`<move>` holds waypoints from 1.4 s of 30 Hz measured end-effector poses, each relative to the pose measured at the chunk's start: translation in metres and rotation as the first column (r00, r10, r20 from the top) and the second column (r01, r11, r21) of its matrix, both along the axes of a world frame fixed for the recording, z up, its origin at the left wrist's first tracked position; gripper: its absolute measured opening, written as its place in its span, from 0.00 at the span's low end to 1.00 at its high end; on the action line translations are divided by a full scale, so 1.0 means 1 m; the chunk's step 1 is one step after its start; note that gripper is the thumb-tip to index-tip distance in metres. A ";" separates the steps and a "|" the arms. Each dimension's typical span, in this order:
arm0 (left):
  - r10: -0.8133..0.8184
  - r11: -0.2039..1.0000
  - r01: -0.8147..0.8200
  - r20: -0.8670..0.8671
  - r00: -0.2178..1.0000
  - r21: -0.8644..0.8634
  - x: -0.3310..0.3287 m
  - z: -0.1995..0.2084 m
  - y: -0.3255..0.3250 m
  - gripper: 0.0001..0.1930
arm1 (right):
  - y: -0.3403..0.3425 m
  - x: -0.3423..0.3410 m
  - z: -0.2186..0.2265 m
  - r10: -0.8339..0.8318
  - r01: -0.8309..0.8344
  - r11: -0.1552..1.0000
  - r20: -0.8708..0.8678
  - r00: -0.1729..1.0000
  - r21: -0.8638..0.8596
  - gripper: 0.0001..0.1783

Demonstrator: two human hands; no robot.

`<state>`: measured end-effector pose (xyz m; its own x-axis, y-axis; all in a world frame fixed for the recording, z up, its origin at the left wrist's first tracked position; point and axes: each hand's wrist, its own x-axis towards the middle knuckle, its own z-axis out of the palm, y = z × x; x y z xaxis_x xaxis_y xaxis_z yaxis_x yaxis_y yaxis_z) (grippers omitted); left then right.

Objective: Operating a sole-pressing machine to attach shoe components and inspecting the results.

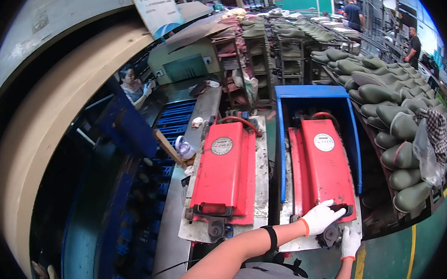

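Observation:
My left hand (320,219), in a white knit glove with an orange cuff, reaches across to the front of the right red machine cover (326,169). Its fingers are stretched out over the black handle (348,214) there. My right hand (349,242), gloved the same way, is at the front right corner of the metal base plate (296,244), just beside a round black knob (331,233). The right fingers look bent in; what they hold, if anything, is hidden. A blue metal hood (312,91) stands around the back and sides of this machine.
A second red machine (224,170) sits to the left. Beyond it are a steel counter (208,102), a lilac bottle (184,147) and a seated person (134,86). Green boot-shaped forms (406,160) fill a rack at right, with a plastic bag (428,152) hanging. Two people stand far right.

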<state>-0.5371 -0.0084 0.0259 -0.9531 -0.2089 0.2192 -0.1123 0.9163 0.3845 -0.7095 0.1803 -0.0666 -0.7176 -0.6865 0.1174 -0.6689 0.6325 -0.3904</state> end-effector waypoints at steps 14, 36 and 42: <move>-0.022 0.994 -0.001 -0.208 0.978 -0.110 0.003 -0.015 -0.007 0.12 | -0.012 0.024 0.033 -0.070 0.064 0.995 0.079 0.994 0.075 0.27; -0.053 0.982 0.031 -0.115 0.992 -0.185 0.004 -0.009 -0.006 0.18 | -0.009 0.026 0.039 -0.086 0.078 0.995 0.116 0.990 0.069 0.26; -0.057 0.979 0.030 -0.127 0.990 -0.201 0.004 -0.009 -0.006 0.17 | -0.009 0.024 0.037 -0.061 0.052 0.996 0.122 0.991 0.072 0.27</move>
